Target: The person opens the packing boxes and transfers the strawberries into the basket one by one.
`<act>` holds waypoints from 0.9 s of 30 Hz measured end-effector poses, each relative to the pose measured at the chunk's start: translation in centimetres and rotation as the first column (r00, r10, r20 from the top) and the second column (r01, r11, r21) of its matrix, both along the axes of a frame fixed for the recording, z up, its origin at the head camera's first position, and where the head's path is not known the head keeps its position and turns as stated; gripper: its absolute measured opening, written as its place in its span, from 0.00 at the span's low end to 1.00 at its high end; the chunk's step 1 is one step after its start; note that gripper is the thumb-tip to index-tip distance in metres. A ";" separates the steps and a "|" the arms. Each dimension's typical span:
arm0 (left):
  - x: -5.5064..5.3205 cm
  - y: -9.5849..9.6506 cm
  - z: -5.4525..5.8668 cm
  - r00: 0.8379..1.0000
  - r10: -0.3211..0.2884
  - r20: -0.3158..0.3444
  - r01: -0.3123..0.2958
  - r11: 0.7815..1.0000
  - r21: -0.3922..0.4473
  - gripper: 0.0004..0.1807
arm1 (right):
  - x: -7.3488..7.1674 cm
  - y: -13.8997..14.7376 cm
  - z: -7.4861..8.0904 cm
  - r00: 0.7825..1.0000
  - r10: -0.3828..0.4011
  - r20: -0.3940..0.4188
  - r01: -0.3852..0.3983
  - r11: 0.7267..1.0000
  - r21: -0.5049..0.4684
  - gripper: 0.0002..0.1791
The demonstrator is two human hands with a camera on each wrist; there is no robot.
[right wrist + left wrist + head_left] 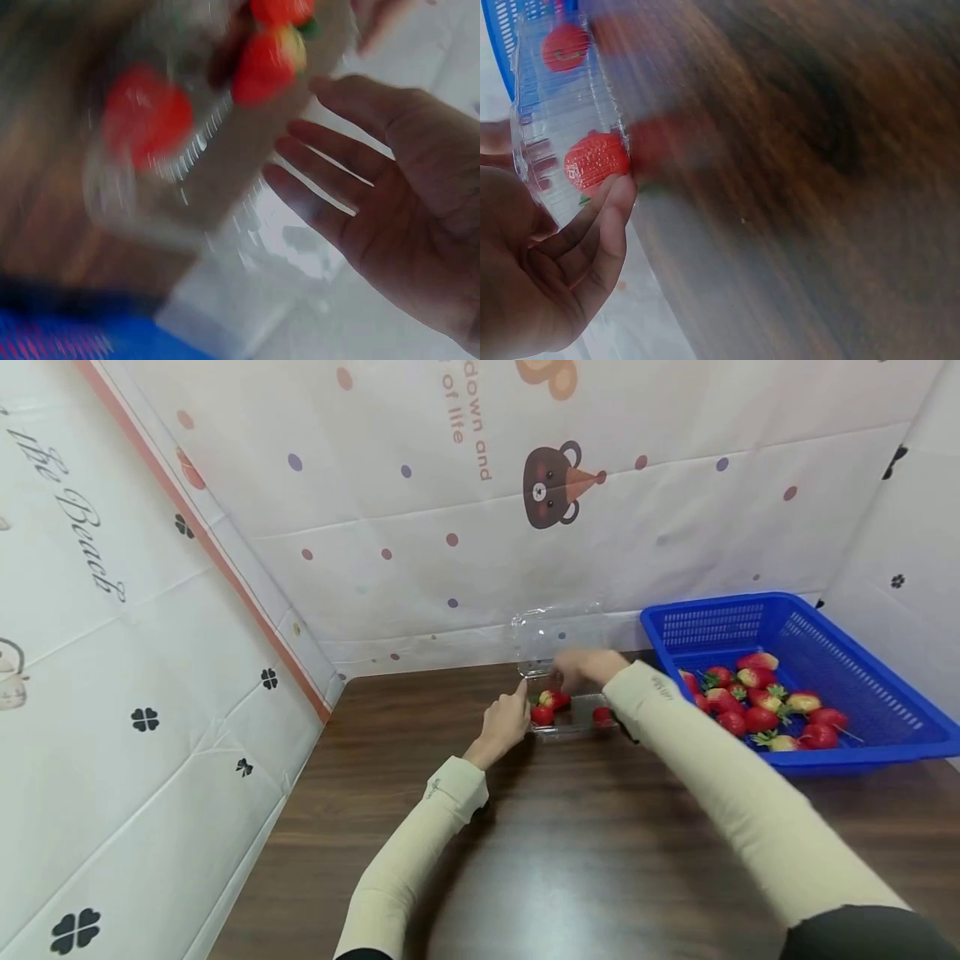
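Observation:
A clear plastic clamshell box (576, 725) lies on the table near the back wall, its lid (543, 639) raised behind it. Inside, strawberries (542, 716) sit toward the left end, and a single strawberry (602, 716) is near the right end. My left hand (506, 720) grips the box's left end, bent fingertips against its wall in the left wrist view. Over the box is my right hand (588, 667), blurred in the head view. The right wrist view shows its fingers (322, 199) spread and nearly straight, with nothing held.
A blue plastic basket (870, 660) with several strawberries (761, 718) stands right of the box. Brown wood-grain table (540, 852) extends in front. White printed sheets (420, 577) hang as walls behind and on both sides.

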State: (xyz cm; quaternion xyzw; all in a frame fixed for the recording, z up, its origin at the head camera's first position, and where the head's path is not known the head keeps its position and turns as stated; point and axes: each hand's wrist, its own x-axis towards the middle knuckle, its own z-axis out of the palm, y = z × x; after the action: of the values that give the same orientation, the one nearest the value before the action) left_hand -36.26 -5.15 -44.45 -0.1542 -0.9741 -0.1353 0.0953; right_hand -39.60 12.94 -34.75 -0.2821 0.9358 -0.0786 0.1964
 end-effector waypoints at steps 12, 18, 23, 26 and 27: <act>0.4 0.7 -1.2 1.000 -0.004 -0.004 0.004 1.000 -0.005 0.24 | 0.2 -1.4 -5.0 0.998 -0.055 -0.004 0.055 0.996 0.066 0.29; 0.3 0.8 -0.8 1.000 -0.007 -0.027 0.007 1.000 -0.027 0.23 | 0.1 -0.5 -3.6 0.999 -0.038 0.005 0.038 0.999 0.030 0.30; 0.2 0.4 -0.3 0.998 -0.025 -0.065 0.022 0.999 -0.043 0.22 | -0.4 2.1 0.7 0.995 -0.063 0.074 0.072 0.988 -0.134 0.30; 0.3 0.3 -0.2 0.999 -0.017 -0.048 0.015 0.999 -0.037 0.23 | -0.9 5.1 4.3 0.981 -0.122 0.150 0.154 0.963 -0.220 0.31; 0.3 0.2 -0.1 0.999 -0.013 -0.040 0.012 0.999 -0.034 0.24 | -1.1 6.2 5.4 0.978 -0.137 0.158 0.171 0.958 -0.228 0.31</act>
State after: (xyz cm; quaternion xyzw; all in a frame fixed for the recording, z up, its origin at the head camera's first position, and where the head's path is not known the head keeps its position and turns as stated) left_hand -35.96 -4.96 -44.59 -0.1646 -0.9731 -0.1163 0.1116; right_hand -40.66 19.17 -29.38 -0.2236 0.9223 -0.2262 0.2197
